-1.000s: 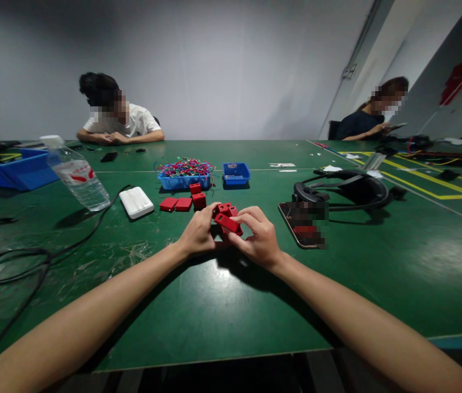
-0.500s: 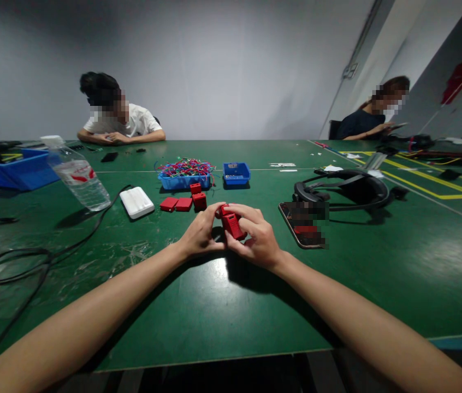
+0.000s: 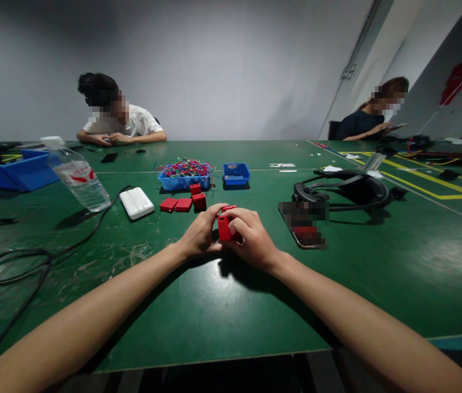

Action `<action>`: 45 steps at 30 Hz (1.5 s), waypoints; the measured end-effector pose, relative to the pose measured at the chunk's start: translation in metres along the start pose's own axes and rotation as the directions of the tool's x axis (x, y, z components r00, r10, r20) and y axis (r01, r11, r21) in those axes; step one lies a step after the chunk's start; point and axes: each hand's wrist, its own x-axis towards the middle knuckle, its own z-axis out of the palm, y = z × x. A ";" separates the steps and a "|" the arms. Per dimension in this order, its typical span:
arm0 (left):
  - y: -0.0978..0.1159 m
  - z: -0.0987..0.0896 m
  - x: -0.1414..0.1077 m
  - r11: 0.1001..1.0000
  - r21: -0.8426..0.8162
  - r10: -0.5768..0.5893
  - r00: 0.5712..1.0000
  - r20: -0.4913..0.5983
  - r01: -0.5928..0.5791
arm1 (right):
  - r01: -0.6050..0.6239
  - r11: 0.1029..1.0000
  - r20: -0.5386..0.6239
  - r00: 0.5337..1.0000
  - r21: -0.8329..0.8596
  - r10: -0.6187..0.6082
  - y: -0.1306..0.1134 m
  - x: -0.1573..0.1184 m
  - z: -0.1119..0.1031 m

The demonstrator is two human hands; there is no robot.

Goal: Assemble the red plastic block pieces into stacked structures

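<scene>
A small red plastic case [image 3: 224, 228] with slots in its face is held just above the green table [image 3: 198, 316]. My right hand [image 3: 253, 234] is closed around its right side, fingers curled over it. My left hand [image 3: 202, 232] pinches it from the left, thumb low and index finger at the top edge. A second red part [image 3: 228, 208] shows behind the case's top; whether the two are joined I cannot tell. Beyond my hands lie two flat red pieces [image 3: 176, 204] and two red blocks [image 3: 198, 197].
A blue tray [image 3: 185, 182] of coloured wires and a smaller blue bin [image 3: 236, 174] stand ahead. Leftward are a white box [image 3: 137, 203], a tilted water bottle [image 3: 79, 174] and a black cable [image 3: 18, 267]. A phone [image 3: 304, 229] and headset [image 3: 341, 191] lie right. Two people sit opposite.
The red case has turned more upright and shifted slightly left, its slotted face now toward me. My right hand has moved a little left with it; my left hand stays nearly in place.
</scene>
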 end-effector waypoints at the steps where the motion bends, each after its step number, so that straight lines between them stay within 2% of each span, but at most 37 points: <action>1: 0.000 0.000 0.000 1.000 0.000 -0.001 1.000 0.003 0.001 | -0.003 1.000 0.008 1.000 -0.002 0.003 0.000 0.000 0.000; 15: 0.003 0.000 0.001 0.998 -0.032 -0.050 0.999 0.006 0.050 | -0.016 1.000 0.037 0.999 -0.022 0.017 -0.001 0.001 -0.001; 23: 0.002 -0.001 0.000 0.999 -0.034 -0.002 1.000 -0.005 0.002 | -0.060 0.998 0.107 0.993 0.026 0.057 -0.001 0.001 -0.005; 26: 0.001 -0.001 -0.001 1.000 -0.027 -0.003 1.000 0.002 0.003 | -0.072 0.996 0.100 0.993 0.051 0.067 -0.002 0.002 -0.006; 31: 0.001 -0.001 -0.001 0.999 -0.048 -0.020 1.000 0.011 0.020 | -0.183 0.977 0.061 0.982 0.112 0.177 -0.004 0.001 -0.003; 36: 0.001 -0.002 -0.001 0.998 -0.055 -0.034 0.999 0.034 0.036 | -0.313 0.924 0.108 0.949 0.220 0.296 -0.005 0.001 -0.001; 40: 0.000 -0.001 -0.001 0.997 -0.070 -0.034 0.999 0.024 0.036 | -0.352 0.888 0.143 0.935 0.296 0.324 -0.001 0.002 -0.001; 45: 0.000 -0.001 0.000 0.994 -0.087 -0.057 0.998 0.037 0.060 | -0.366 0.873 0.133 0.931 0.323 0.341 0.003 0.001 -0.002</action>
